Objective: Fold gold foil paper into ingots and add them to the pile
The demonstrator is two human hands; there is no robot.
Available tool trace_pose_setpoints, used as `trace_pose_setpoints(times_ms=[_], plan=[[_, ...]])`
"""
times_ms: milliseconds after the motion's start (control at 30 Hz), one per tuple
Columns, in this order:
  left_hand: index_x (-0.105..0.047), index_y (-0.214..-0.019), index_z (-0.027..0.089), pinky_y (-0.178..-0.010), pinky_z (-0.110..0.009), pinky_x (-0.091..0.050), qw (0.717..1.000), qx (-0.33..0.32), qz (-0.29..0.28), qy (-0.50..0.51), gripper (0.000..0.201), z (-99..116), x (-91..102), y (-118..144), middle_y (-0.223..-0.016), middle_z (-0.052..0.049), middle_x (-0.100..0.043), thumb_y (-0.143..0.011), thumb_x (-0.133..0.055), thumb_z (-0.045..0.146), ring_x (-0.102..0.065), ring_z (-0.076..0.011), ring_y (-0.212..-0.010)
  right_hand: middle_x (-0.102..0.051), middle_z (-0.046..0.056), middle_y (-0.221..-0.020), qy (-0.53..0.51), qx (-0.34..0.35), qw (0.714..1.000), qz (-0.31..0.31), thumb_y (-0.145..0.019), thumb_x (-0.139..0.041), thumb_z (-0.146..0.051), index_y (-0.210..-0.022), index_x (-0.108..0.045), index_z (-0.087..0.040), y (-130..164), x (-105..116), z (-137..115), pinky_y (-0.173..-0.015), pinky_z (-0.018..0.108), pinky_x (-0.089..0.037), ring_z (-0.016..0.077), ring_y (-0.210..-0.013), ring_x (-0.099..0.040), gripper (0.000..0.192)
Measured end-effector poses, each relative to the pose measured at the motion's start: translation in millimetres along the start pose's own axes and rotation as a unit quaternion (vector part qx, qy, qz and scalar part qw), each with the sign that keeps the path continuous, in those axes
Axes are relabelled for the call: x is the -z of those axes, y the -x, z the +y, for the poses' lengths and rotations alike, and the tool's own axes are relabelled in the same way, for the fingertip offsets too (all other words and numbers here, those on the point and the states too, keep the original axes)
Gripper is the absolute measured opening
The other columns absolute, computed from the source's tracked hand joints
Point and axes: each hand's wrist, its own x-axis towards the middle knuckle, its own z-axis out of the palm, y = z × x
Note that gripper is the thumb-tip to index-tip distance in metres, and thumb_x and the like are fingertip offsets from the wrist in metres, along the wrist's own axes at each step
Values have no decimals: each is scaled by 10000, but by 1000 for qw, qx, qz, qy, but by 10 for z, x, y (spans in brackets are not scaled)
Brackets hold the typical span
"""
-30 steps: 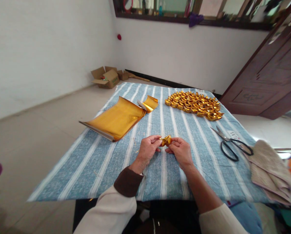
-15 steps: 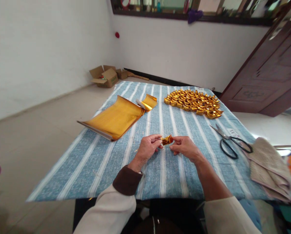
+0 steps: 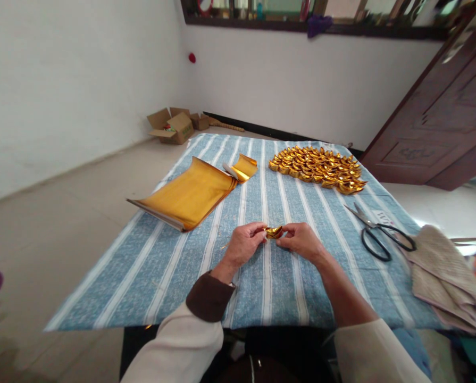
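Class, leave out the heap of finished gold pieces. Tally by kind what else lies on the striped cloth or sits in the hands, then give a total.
Gold foil stack: 1
Curled foil strip: 1
Folded piece, pinched between left hand and right hand: 1
Scissors: 1
Folded towel: 1
Total: 5

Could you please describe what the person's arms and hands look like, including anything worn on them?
Both hands are bare, with no gloves. The left hand comes out of a cream sleeve ending in a dark brown cuff. The right hand has its forearm bare, the cream right sleeve pushed up towards the elbow.
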Motion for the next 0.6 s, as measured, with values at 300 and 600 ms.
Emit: trace_pose_setpoints(times_ms=[300, 600], plan=[[-740, -978, 202, -827, -305, -549, 998, -43, -4, -55, 224, -78, -15, -11, -902, -20, -768, -776, -647, 177, -721, -201, -885, -547, -51, -573, 102, 28, 994, 18, -671, -696, -218, -789, -725, -171, -22, -29, -83, -528, 229, -297, 108, -562, -487, 130], [-714, -1022, 180, -819, -291, -551, 994, -28, 35, -101, 298, -138, -12, -13, -983, -38, -757, -737, -674, 100, -717, -182, -871, -570, -31, -580, 129, 28, 991, 35, -700, -684, -232, -762, -720, -181, -20, -82, -102, -542, 236, -304, 130, -590, -530, 89]])
